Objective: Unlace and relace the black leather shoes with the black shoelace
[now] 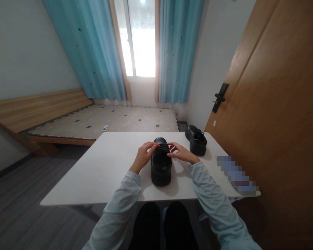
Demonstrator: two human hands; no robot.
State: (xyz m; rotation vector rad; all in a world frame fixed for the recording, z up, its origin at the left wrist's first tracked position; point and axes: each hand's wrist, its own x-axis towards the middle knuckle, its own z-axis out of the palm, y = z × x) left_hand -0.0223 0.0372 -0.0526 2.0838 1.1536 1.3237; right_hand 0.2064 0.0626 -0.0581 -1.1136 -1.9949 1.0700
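A black lace-up shoe stands on the white table right in front of me, its heel towards me. My left hand rests against the shoe's left side, fingers curled in a pinch at the laces. On the other side, my right hand is also pinched at the laces near the tongue. What exactly the fingertips grip is too small to make out; it looks like the laces. The second black shoe sits at the table's far right corner, apart from both hands.
A bed with a patterned mattress lies beyond the table under a window with blue curtains. A wooden door stands close on the right. A blurred-out object lies at the table's right edge. Grey floor to the left.
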